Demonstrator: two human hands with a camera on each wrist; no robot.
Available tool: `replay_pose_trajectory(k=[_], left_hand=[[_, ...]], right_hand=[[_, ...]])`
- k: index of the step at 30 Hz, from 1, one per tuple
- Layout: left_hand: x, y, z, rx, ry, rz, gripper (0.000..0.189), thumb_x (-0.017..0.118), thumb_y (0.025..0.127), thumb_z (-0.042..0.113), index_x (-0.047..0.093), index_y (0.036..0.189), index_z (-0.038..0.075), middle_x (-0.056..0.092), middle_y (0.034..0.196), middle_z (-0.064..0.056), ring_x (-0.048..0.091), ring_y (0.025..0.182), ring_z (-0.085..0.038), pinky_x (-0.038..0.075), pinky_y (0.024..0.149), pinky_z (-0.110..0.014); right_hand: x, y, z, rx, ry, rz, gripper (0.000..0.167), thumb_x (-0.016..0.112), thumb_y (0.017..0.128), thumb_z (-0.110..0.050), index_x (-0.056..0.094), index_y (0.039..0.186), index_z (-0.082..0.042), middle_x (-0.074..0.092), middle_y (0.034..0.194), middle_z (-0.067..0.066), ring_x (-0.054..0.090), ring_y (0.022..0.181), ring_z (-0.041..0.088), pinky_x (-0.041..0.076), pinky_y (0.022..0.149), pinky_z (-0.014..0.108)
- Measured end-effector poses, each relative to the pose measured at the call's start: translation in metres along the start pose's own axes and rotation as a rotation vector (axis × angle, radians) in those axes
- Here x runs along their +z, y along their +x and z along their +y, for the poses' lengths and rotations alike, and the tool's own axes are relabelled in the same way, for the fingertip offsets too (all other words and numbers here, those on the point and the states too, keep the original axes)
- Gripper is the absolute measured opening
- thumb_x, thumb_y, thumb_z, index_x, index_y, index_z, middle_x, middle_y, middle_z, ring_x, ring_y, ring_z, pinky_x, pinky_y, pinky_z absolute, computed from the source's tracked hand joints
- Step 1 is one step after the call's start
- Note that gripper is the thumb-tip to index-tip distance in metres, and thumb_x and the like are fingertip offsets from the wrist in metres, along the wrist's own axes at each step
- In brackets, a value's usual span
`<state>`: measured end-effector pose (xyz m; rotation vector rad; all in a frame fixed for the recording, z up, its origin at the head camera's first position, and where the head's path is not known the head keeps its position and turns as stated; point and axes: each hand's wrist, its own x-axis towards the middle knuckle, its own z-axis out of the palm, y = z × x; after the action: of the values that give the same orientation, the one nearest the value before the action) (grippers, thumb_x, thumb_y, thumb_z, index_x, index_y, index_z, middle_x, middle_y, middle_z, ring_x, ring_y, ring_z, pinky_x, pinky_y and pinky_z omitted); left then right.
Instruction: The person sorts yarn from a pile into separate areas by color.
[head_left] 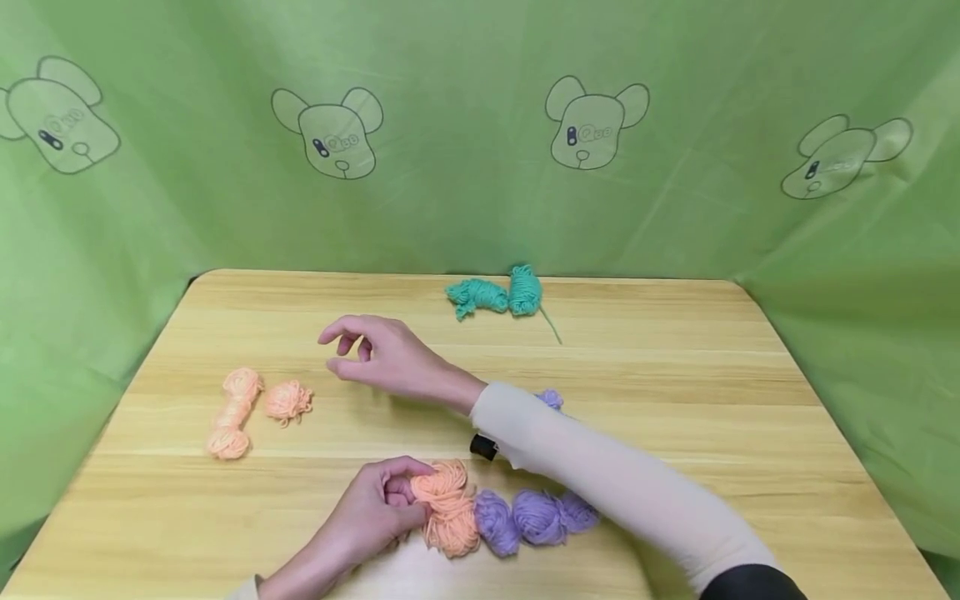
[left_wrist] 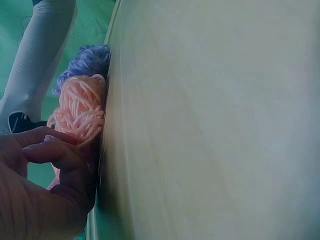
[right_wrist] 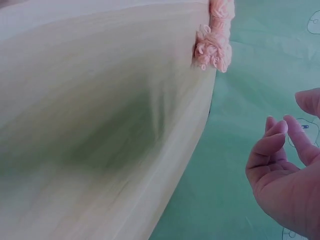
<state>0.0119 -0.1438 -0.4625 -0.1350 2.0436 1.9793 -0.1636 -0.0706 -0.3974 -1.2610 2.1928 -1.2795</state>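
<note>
My left hand (head_left: 378, 508) pinches a peach yarn skein (head_left: 450, 510) near the front of the table, its thumb and fingers at the skein's left side. That skein touches a row of purple yarn skeins (head_left: 538, 517), whose right end lies under my right sleeve. Over the middle-left of the table, my right hand (head_left: 393, 354) hangs in the air with loosely bent fingers and holds nothing. Left of it lie a peach skein tied at the middle (head_left: 235, 414) and a small peach ball of yarn (head_left: 288, 402). The left wrist view shows the pinched peach skein (left_wrist: 82, 107) up close.
Two teal yarn skeins (head_left: 495, 295) lie at the table's back edge, one with a loose strand. Another purple piece (head_left: 551, 399) and a black item (head_left: 483, 447) are partly covered by my right forearm. Green printed cloth (head_left: 465, 192) surrounds the wooden table (head_left: 675, 358).
</note>
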Motion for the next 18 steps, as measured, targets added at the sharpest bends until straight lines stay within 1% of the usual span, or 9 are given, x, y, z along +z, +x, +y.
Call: replay_pose_trajectory(k=[5, 12, 18], left_hand=[[0.0, 0.0, -0.001, -0.004, 0.0, -0.001, 0.047, 0.076, 0.082, -0.009, 0.071, 0.128, -0.005, 0.062, 0.075, -0.002, 0.047, 0.054, -0.005, 0.038, 0.046, -0.018], [0.0, 0.001, 0.0, -0.006, 0.005, -0.007, 0.046, 0.076, 0.083, -0.009, 0.071, 0.129, -0.005, 0.061, 0.076, -0.002, 0.047, 0.055, -0.005, 0.038, 0.047, -0.017], [0.001, 0.002, -0.001, -0.007, 0.0, -0.008, 0.046, 0.077, 0.083, -0.009, 0.071, 0.129, -0.005, 0.061, 0.076, -0.002, 0.047, 0.055, -0.006, 0.038, 0.047, -0.017]], right_hand=[[-0.01, -0.012, 0.003, 0.006, 0.011, 0.015, 0.031, 0.076, 0.103, -0.021, 0.072, 0.134, -0.018, 0.068, 0.109, -0.007, 0.062, 0.083, 0.011, 0.053, 0.076, 0.026], [-0.021, -0.025, 0.008, 0.006, -0.005, 0.011, 0.029, 0.075, 0.104, -0.019, 0.072, 0.132, -0.016, 0.069, 0.107, -0.006, 0.063, 0.085, 0.013, 0.054, 0.077, 0.028], [-0.03, -0.037, 0.014, 0.003, -0.018, 0.024, 0.026, 0.074, 0.104, -0.018, 0.073, 0.131, -0.015, 0.07, 0.107, -0.007, 0.064, 0.086, 0.012, 0.055, 0.078, 0.029]])
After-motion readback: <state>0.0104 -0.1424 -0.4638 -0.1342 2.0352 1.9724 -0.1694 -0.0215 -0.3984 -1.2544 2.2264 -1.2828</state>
